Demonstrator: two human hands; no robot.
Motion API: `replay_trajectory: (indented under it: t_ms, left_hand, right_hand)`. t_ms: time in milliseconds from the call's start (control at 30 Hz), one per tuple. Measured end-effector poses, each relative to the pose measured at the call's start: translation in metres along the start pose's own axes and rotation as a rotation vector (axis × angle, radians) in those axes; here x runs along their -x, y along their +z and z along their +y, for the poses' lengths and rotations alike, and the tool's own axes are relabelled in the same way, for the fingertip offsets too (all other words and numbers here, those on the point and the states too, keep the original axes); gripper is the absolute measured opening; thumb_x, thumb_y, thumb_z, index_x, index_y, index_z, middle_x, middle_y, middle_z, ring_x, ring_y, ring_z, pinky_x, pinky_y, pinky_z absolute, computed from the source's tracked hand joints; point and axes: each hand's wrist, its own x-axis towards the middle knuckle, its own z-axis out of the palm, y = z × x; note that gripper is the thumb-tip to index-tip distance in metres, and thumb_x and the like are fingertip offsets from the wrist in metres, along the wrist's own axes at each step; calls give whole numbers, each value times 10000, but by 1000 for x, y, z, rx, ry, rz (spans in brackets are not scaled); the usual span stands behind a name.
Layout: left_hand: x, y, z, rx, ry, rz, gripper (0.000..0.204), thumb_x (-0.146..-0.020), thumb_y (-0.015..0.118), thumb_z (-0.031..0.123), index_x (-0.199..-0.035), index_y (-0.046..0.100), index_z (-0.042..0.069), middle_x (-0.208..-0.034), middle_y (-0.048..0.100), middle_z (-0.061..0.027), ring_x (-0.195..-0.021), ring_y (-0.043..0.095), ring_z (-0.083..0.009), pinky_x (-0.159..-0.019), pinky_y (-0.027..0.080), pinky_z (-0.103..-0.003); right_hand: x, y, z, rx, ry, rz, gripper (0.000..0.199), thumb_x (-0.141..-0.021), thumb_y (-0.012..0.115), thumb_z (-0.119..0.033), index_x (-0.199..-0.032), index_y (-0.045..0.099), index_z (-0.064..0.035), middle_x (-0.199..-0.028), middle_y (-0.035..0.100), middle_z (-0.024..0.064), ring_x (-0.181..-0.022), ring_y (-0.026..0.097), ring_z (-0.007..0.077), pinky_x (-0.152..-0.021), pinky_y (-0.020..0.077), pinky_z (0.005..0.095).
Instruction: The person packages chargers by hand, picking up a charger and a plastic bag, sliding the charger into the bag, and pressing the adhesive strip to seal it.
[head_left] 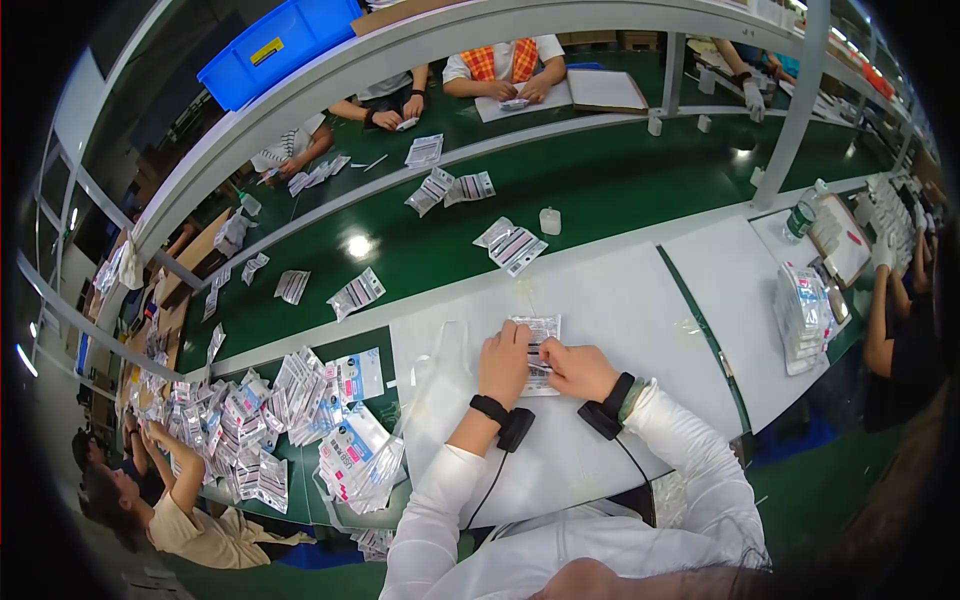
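Note:
A silvery flat packet (541, 327) with printed lines lies on the white work surface in front of me, upright to my view. My left hand (504, 362) is closed at its left edge, fingers bent over it. From the other side my right hand (582, 370) is curled, its thumb and fingertips pinching at the packet's middle. Both hands cover part of the packet, so what the fingertips grip there is partly hidden. Black bands with small black boxes and cables sit on both wrists.
Many silvery packets (240, 420) are heaped on the left; more lie scattered on the green conveyor belt (600, 190). A white block (550, 221) stands on the belt. Stacked packets (803, 320) and a bottle (800, 220) are at right. A metal frame (795, 130) rises ahead; co-workers sit around.

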Motion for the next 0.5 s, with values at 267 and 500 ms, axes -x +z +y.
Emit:
replay_trajectory:
  t_ms: [267, 500]
  left_hand:
    - [31, -38, -18, 595, 29, -172, 319, -819, 583, -1, -1124, 601, 89, -1127, 595, -84, -1069, 606, -270, -923, 482, -390]
    - [48, -36, -42, 200, 270, -263, 450, -842, 587, 40, -1271, 611, 173, -1370, 560, 56, -1281, 507, -207, -1008, 422, -380]
  right_hand:
    - [18, -32, -5, 180, -89, 32, 312, -832, 676, -249, -1112, 578, -152, -1122, 646, 54, -1053, 603, 253, -902, 439, 432]
    - [33, -30, 23, 364, -187, -41, 370, -934, 587, -313, -1300, 601, -262, -1363, 588, -46, -1339, 457, 202, -1118, 253, 504]
